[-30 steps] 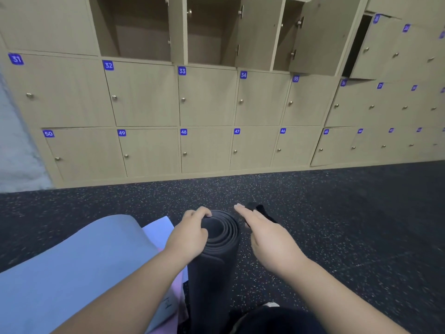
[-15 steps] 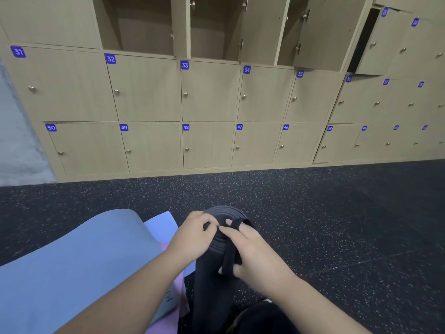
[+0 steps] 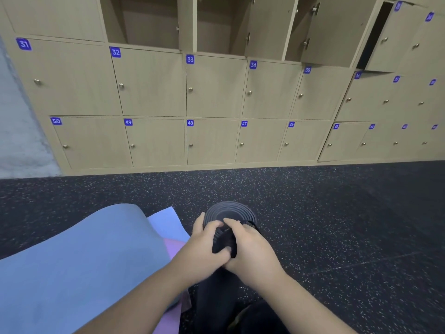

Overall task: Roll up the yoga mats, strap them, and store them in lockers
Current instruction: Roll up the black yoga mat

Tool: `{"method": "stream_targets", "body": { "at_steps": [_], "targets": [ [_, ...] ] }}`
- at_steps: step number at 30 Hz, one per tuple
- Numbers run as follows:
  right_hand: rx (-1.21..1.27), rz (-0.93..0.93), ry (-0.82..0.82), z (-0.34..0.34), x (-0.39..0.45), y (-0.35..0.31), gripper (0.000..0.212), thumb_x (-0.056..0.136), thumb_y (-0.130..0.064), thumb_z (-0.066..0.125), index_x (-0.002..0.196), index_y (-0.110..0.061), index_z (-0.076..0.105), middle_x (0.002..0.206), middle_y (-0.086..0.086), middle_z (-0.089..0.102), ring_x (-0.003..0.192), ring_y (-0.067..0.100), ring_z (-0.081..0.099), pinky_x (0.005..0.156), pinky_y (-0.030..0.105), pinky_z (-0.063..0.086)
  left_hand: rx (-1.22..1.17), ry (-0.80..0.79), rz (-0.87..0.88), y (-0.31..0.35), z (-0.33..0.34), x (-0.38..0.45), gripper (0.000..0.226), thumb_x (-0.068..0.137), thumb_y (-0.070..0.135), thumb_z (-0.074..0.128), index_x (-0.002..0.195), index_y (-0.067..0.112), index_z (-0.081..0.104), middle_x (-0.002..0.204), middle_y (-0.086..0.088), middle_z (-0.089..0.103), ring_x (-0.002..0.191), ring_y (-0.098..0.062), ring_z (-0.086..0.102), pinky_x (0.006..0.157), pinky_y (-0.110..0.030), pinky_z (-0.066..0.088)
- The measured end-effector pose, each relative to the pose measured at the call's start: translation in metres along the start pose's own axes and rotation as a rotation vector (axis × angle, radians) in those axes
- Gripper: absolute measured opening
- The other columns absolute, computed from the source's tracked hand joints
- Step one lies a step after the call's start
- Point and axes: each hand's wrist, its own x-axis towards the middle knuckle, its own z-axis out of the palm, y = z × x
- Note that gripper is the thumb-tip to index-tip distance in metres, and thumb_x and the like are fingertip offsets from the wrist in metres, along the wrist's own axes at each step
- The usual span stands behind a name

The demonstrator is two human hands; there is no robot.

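A rolled black yoga mat (image 3: pixel 230 213) stands on end on the floor in front of me, its spiral end facing up. My left hand (image 3: pixel 204 244) grips the roll's left side near the top. My right hand (image 3: pixel 248 247) pinches a black strap (image 3: pixel 250 224) that runs around the roll's upper part. Both hands meet over the front of the roll and hide the strap's ends. A blue mat (image 3: pixel 79 261) lies unrolled on the left, over a lilac mat (image 3: pixel 166 221) and a pink one (image 3: pixel 174 247).
A wall of wooden lockers (image 3: pixel 212 92) with blue number tags fills the far side. Several upper lockers (image 3: pixel 149 20) stand with doors open. The floor (image 3: pixel 337 213) is dark speckled rubber. A grey wall (image 3: pixel 14 131) is at the far left.
My right hand went from open beside the roll to gripping the strap at the roll's top. Both hands have slid down and closed together on the roll's front.
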Motion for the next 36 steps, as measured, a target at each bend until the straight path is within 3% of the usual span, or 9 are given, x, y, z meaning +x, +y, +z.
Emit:
{"method": "stream_targets", "body": {
  "at_steps": [9,13,16,18,21,23,27,32,36],
  "targets": [
    [-0.061,0.065,0.123,0.005,0.001,-0.002,0.06,0.085,-0.039,0.056,0.141,-0.035,0.033,0.131,-0.015,0.053,0.123,0.008,0.047,0.095,0.023,0.036,0.209,0.052,0.021,0.008,0.0,-0.004,0.052,0.096,0.018,0.034,0.143,0.039,0.034,0.162,-0.004,-0.004,0.13,-0.016,0.044,0.09,-0.019,0.036],
    [-0.062,0.087,0.143,0.007,0.004,0.003,0.062,0.084,-0.047,0.06,0.139,-0.038,0.034,0.129,-0.015,0.055,0.121,0.009,0.049,0.094,0.024,0.037,0.244,0.118,0.047,0.002,0.0,-0.002,0.053,0.097,0.013,0.035,0.143,0.038,0.037,0.161,0.006,0.003,0.129,-0.013,0.045,0.092,-0.017,0.033],
    [-0.063,0.075,0.141,0.006,0.002,0.01,0.066,0.083,-0.053,0.062,0.14,-0.041,0.03,0.126,-0.017,0.055,0.119,0.009,0.049,0.093,0.024,0.037,0.182,0.206,0.162,-0.007,-0.007,-0.004,0.056,0.09,0.003,0.04,0.125,0.046,0.049,0.152,0.019,0.028,0.125,-0.005,0.048,0.096,-0.019,0.037],
    [-0.053,0.063,0.156,0.003,0.0,0.017,0.067,0.083,-0.054,0.062,0.14,-0.043,0.028,0.125,-0.02,0.055,0.118,0.005,0.048,0.092,0.022,0.036,0.195,0.283,0.27,-0.012,-0.011,-0.005,0.04,0.083,0.003,0.039,0.101,0.038,0.044,0.139,0.029,0.043,0.094,0.003,0.056,0.074,-0.026,0.047],
    [-0.034,0.081,0.165,-0.003,-0.006,0.032,0.067,0.082,-0.054,0.062,0.139,-0.047,0.028,0.119,-0.026,0.052,0.115,0.002,0.049,0.09,0.019,0.036,0.42,0.324,0.377,-0.024,-0.019,-0.003,0.022,0.075,0.012,0.031,0.084,0.031,0.041,0.123,0.021,0.047,0.066,0.004,0.044,0.046,-0.01,0.024],
    [-0.015,0.103,0.164,-0.006,-0.012,0.042,0.067,0.081,-0.053,0.064,0.137,-0.049,0.029,0.109,-0.029,0.048,0.112,0.003,0.05,0.089,0.021,0.039,0.58,0.303,0.4,-0.037,-0.022,0.0,0.034,0.073,0.008,0.045,0.09,0.038,0.048,0.115,0.018,0.048,0.07,0.002,0.053,0.045,-0.006,0.019],
    [-0.012,0.08,0.172,-0.008,-0.027,0.048,0.062,0.079,-0.053,0.067,0.131,-0.051,0.035,0.103,-0.029,0.046,0.109,-0.001,0.051,0.086,0.017,0.037,0.681,0.294,0.34,-0.04,-0.03,0.02,0.063,0.06,0.002,0.076,0.102,0.042,0.053,0.119,0.008,0.05,0.079,-0.018,0.06,0.038,-0.02,0.03],
    [0.066,-0.061,0.215,0.008,-0.034,0.053,0.052,0.062,-0.059,0.062,0.111,-0.043,0.051,0.099,-0.027,0.062,0.094,-0.008,0.057,0.089,0.01,0.04,0.745,0.162,0.235,-0.002,-0.037,0.054,0.05,0.09,0.008,0.045,0.127,0.04,0.052,0.152,0.003,0.023,0.119,-0.025,0.039,0.064,-0.03,0.037],
    [0.123,-0.182,0.248,0.02,-0.036,0.056,0.047,0.063,-0.056,0.061,0.106,-0.039,0.055,0.099,-0.022,0.064,0.102,-0.009,0.055,0.11,0.014,0.02,0.754,0.028,0.224,0.017,-0.025,0.073,0.043,0.094,0.013,0.041,0.129,0.037,0.047,0.153,0.004,0.012,0.123,-0.023,0.034,0.074,-0.032,0.04]
  ]
}}
